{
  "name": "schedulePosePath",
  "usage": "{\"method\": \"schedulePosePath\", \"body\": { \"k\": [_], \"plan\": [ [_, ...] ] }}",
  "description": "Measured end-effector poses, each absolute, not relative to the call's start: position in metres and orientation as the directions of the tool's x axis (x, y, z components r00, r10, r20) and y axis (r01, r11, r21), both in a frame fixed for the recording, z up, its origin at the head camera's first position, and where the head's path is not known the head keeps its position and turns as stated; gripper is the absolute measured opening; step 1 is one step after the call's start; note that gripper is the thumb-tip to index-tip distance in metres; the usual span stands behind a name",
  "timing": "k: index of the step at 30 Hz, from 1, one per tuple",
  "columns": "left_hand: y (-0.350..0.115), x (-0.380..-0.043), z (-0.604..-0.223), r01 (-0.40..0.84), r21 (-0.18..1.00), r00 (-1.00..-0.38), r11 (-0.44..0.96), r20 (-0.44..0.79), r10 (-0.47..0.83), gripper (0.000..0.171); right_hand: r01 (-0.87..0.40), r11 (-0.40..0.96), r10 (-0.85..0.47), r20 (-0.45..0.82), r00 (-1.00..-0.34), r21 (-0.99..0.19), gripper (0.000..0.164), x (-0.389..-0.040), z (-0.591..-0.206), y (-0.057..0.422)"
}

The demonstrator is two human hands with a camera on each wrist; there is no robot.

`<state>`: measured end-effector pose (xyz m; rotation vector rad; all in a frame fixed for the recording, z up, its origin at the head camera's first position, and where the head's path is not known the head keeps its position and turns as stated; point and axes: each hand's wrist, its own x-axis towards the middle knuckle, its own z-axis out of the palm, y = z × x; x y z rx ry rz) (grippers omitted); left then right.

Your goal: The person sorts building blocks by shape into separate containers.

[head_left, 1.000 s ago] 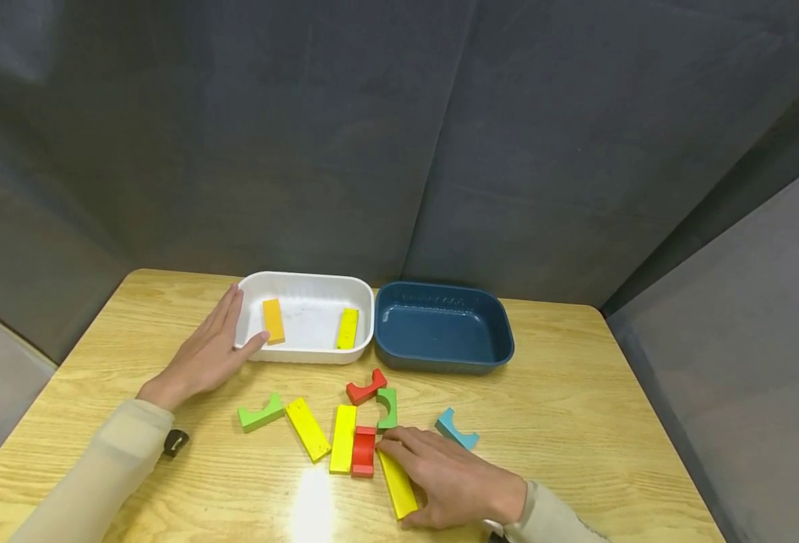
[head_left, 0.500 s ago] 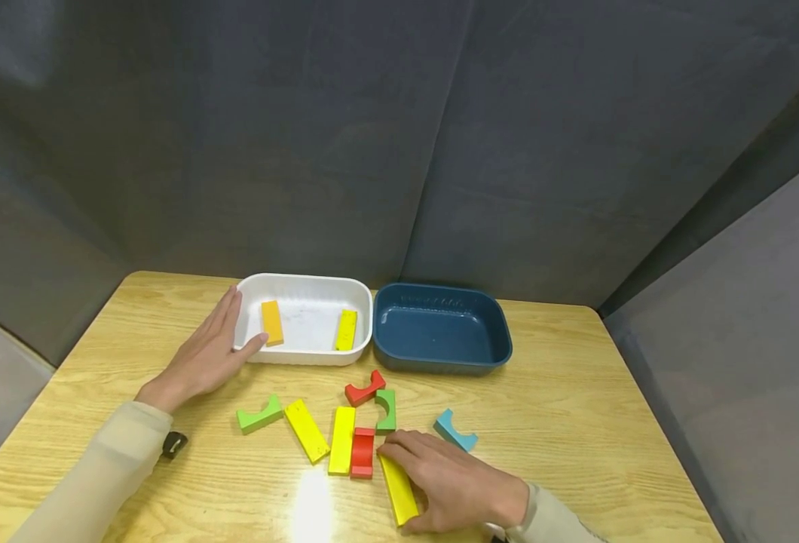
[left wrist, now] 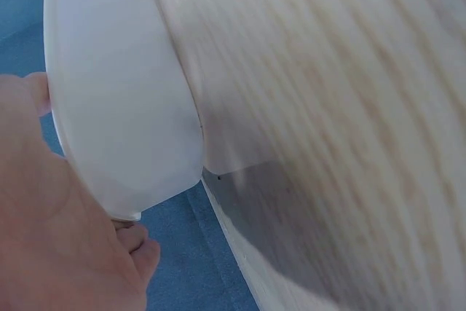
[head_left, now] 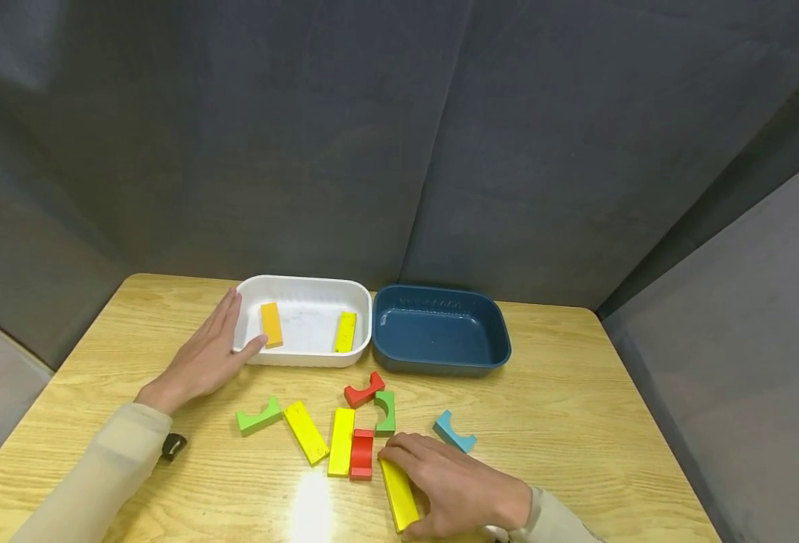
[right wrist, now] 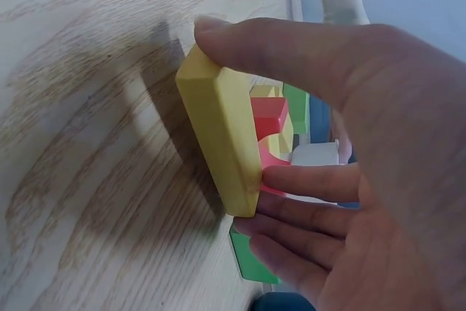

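My right hand [head_left: 450,486] pinches a long yellow block [head_left: 399,494] lengthwise, thumb at the near end and fingertips at the far end. The right wrist view shows that yellow block [right wrist: 222,140] close to the wood table, its shadow beside it. My left hand [head_left: 203,351] rests on the left end of a white tray [head_left: 304,357], fingers straight along the rim and thumb over the front edge. An orange block [head_left: 271,325] and a short yellow block [head_left: 346,332] lie inside. In the left wrist view, the tray's white wall [left wrist: 124,92] fills the space beside my palm.
A dark blue tray [head_left: 440,367] stands right of the white one. Before them lie two yellow blocks, one at the left [head_left: 307,432], a red arch [head_left: 365,390], another red arch [head_left: 362,455], a green arch [head_left: 260,417], a second green arch [head_left: 386,413] and a blue arch [head_left: 454,432].
The head view has shifted slightly. Both hands keep their places, the right on the yellow block and the left on the white tray.
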<state>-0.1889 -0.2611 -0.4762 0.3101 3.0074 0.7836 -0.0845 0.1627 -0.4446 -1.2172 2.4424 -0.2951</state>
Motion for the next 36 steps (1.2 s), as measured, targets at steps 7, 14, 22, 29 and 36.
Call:
{"method": "schedulePosePath", "body": {
  "k": [7,14,22,29,36],
  "plan": [
    [-0.261,-0.187,-0.476,0.184,0.487,-0.981,0.854,0.031,0.194,0.102,-0.723,0.584,-0.811,-0.23,-0.538,-0.368,0.092,-0.084,-0.44,0.165],
    [-0.261,-0.187,-0.476,0.181,0.486,-0.981,0.855,0.027,0.193,0.102,-0.712,0.59,-0.806,-0.238,-0.542,-0.38,0.092,-0.083,-0.433,0.166],
    [-0.262,-0.187,-0.477,0.184,0.49,-0.98,0.852,0.03,0.194,0.102,-0.703,0.605,-0.795,-0.25,-0.552,-0.374,0.092,-0.084,-0.421,0.165],
    [-0.262,-0.188,-0.478,0.186,0.495,-0.98,0.849,0.033,0.196,0.102,-0.732,0.578,-0.814,-0.201,-0.544,-0.361,0.091,-0.091,-0.41,0.165],
    [-0.262,-0.19,-0.478,0.194,0.496,-0.979,0.846,0.038,0.202,0.102,-0.749,0.572,-0.818,-0.17,-0.549,-0.334,0.091,-0.097,-0.398,0.162]
  ]
}}
